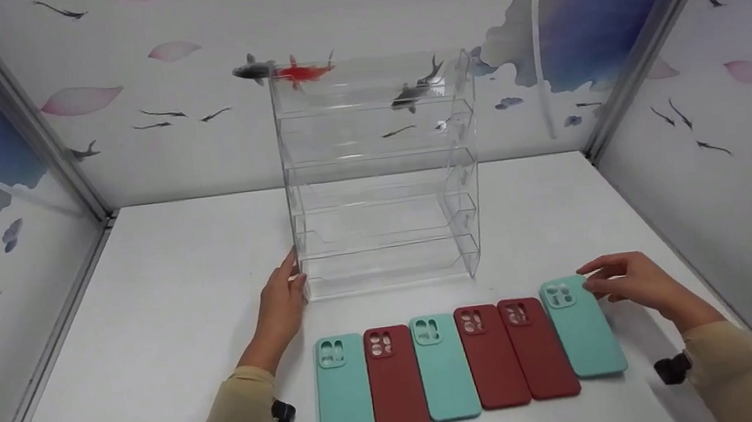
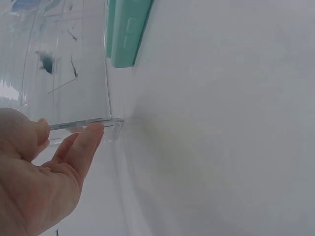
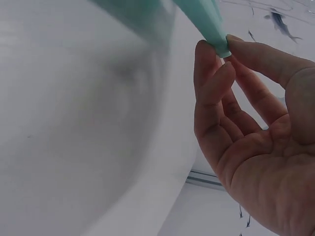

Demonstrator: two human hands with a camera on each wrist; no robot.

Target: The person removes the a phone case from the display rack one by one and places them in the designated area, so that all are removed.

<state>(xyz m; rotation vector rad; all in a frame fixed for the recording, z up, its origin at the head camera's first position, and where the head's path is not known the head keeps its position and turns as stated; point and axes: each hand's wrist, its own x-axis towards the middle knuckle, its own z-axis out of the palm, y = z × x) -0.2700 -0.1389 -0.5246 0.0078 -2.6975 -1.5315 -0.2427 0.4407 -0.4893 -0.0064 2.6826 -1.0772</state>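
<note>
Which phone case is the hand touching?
The teal case at the far right end of the row. The right hand pinches its top corner; the other five cases lie untouched.

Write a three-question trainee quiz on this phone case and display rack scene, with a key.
1. Count the phone cases in the row on the white table: how many are teal, how many red?
2. True or false: the left hand lies against the lower left corner of the clear acrylic rack.
3. Which case does the right hand pinch?
A. the leftmost teal case
B. the rightmost teal case
C. a red case

Key:
1. Three teal, three red.
2. True; the left wrist view shows the fingers at the rack's edge.
3. B; thumb and fingertips pinch its top corner.
</note>
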